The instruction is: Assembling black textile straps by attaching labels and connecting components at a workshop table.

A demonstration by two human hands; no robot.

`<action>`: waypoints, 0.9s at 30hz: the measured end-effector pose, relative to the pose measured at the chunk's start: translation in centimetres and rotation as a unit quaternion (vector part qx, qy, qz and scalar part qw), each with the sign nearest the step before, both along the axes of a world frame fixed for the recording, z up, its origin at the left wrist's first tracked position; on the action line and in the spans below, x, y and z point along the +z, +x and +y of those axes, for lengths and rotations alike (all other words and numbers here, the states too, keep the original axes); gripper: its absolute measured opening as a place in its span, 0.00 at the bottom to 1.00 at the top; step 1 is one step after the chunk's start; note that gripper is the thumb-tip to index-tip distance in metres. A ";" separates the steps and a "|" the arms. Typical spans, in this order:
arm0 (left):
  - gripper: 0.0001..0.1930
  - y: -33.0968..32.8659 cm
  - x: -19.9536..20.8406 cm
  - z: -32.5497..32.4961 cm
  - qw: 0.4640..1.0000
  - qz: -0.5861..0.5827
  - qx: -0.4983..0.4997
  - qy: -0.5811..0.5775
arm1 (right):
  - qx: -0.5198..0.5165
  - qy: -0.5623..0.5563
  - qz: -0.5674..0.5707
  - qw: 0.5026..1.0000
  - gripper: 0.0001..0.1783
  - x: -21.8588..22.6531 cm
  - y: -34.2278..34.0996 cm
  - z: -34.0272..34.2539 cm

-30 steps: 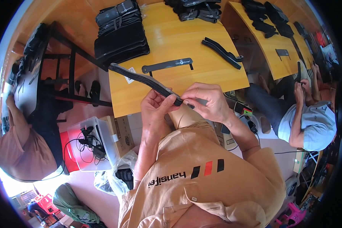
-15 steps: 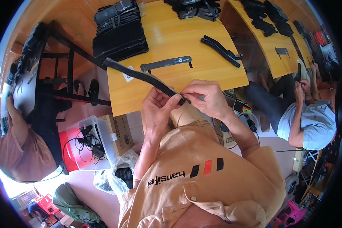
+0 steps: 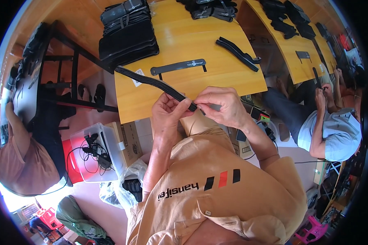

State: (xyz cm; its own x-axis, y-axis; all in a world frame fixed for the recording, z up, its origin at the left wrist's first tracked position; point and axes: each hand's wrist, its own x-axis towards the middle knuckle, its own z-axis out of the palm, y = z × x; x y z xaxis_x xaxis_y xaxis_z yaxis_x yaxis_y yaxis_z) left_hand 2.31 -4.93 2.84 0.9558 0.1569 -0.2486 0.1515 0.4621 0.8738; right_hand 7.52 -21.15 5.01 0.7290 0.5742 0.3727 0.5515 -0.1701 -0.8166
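Where both hands (image 3: 167, 112) (image 3: 221, 107) pinch strap (image 3: 153, 83): flat black piece (image 3: 178, 66) beyond.

Centre frame, the left hand (image 3: 167, 112) and right hand (image 3: 218, 107) meet on a long strap (image 3: 155, 83) running up-left across the table (image 3: 184, 45). Above them, a flat strip (image 3: 178, 67) lies on the tabletop; a stack of pads (image 3: 129, 30) sits upper left, a strap pair (image 3: 238, 53) upper right. Lower left, a bin (image 3: 96, 153) beside a cardboard box (image 3: 129, 141).
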 end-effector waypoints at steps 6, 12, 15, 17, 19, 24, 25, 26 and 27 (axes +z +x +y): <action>0.10 -0.1 -0.4 0.0 1.000 -0.014 0.006 0.016 | 0.002 -0.022 0.034 0.999 0.06 -0.1 0.1 0.1; 0.10 -0.2 -0.3 -0.1 0.999 -0.016 0.014 0.036 | -0.049 -0.006 0.017 0.999 0.04 -0.7 -0.5 0.7; 0.10 -0.2 -0.2 -0.1 0.998 -0.028 0.025 0.047 | -0.064 0.004 0.020 0.998 0.04 -1.4 -0.7 1.0; 0.10 -0.2 -0.1 0.0 0.998 -0.023 0.024 0.051 | -0.060 -0.011 -0.027 0.998 0.05 -1.3 -0.8 1.1; 0.10 -0.3 -0.1 0.1 0.998 -0.019 0.024 0.055 | -0.055 -0.026 -0.074 0.995 0.06 -1.3 -1.0 1.2; 0.11 -0.6 -0.3 0.1 1.000 -0.021 0.005 0.018 | -0.048 -0.077 -0.086 0.992 0.07 -1.2 -1.1 1.4; 0.11 -0.5 -0.5 0.1 1.000 -0.021 0.005 0.017 | -0.047 -0.078 -0.086 0.992 0.07 -1.1 -1.0 1.4; 0.11 -0.5 -0.6 0.1 1.000 -0.024 0.005 0.018 | -0.042 -0.076 -0.053 0.995 0.07 -1.0 -0.8 1.4; 0.12 -0.5 -0.8 0.2 0.999 -0.026 0.004 0.018 | -0.037 -0.074 -0.020 0.996 0.06 -0.9 -0.6 1.4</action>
State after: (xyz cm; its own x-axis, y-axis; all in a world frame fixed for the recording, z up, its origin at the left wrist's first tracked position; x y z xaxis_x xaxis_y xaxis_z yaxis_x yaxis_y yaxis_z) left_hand 1.84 -4.78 2.05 0.9658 0.1732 -0.1932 0.1020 0.4311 0.8965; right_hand 6.90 -19.73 4.06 0.7582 0.5693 0.3179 0.5641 -0.3282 -0.7576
